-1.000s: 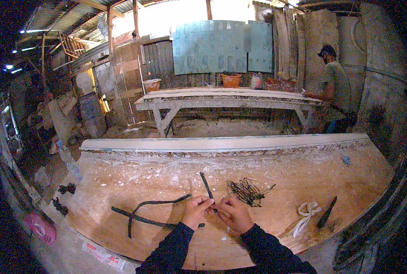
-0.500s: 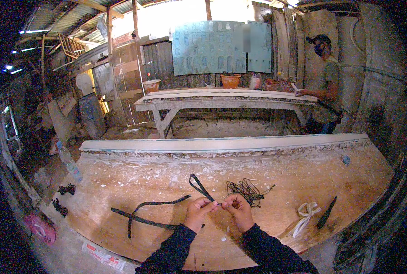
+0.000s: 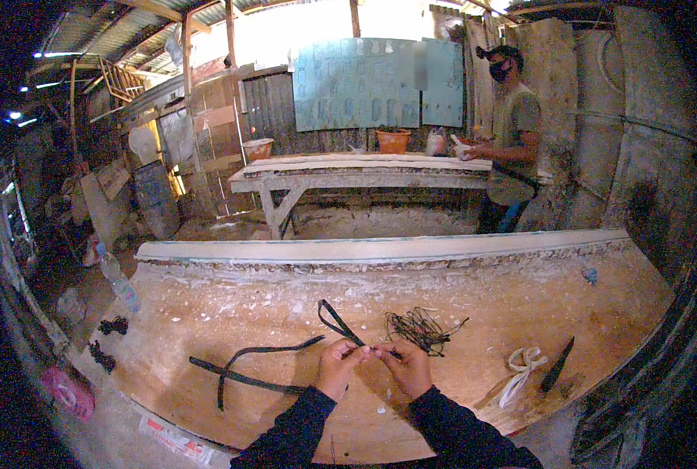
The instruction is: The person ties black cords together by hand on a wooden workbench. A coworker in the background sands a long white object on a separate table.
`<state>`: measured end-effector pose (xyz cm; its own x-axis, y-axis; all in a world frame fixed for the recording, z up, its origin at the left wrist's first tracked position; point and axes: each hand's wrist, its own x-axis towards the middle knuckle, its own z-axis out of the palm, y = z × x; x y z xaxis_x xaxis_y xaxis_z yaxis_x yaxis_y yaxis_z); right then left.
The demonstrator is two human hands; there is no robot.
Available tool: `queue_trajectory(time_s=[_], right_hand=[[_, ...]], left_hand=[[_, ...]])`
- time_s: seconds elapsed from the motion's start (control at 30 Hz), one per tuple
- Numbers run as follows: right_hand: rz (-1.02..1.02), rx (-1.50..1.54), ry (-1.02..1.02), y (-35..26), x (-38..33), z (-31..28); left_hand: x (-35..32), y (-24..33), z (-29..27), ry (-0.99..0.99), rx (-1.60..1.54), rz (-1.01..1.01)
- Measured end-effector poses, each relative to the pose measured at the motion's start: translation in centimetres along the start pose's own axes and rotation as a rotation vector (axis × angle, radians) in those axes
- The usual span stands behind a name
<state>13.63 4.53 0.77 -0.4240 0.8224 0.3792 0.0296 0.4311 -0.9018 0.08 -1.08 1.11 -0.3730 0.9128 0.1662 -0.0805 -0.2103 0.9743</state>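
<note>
Both hands meet over the near middle of the wooden table. My left hand (image 3: 339, 366) pinches a black strap (image 3: 334, 319) folded into a loop that sticks up and away from me. Against it, the fingers of my right hand (image 3: 407, 366) are closed at the strap's lower end; a thin dark cord seems to run between them, too small to make out surely. Beyond my right hand lies a tangled bundle of thin black cords (image 3: 425, 328). Two more black straps (image 3: 247, 374) lie crossed left of my left hand, one partly under my wrist.
A white strip bundle (image 3: 516, 374) and a black pointed blade-like piece (image 3: 558, 365) lie at right. A long white moulding (image 3: 380, 249) lines the table's far edge. Dark clumps (image 3: 114, 325) and a plastic bottle (image 3: 114, 272) are at left. A person (image 3: 512, 133) stands at the far bench (image 3: 364, 178).
My hands still pinch the looped strap, and the loop has tilted slightly left. The person at the far bench has moved left along it.
</note>
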Motion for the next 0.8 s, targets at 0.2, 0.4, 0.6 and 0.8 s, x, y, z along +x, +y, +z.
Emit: queue_trajectory(time_s=[0.2,0.4,0.6,0.8], right_hand=[[0.222,0.375,-0.163,1.6,0.1,0.5],[0.591,0.737,-0.297,1.0,0.4,-0.1],[0.462,0.758,-0.057,-0.5,0.0,-0.1],[0.328,0.499,-0.026,1.3,0.6,0.3]], left_hand=[[0.2,-1.1,0.2,-0.091,-0.208,0.054],[0.3,-1.7,-0.5,-0.099,-0.131,0.045],[0.3,-1.2,-0.6,-0.154,-0.054,-0.004],[0.2,-0.5,-0.7,-0.172,-0.062,-0.104]])
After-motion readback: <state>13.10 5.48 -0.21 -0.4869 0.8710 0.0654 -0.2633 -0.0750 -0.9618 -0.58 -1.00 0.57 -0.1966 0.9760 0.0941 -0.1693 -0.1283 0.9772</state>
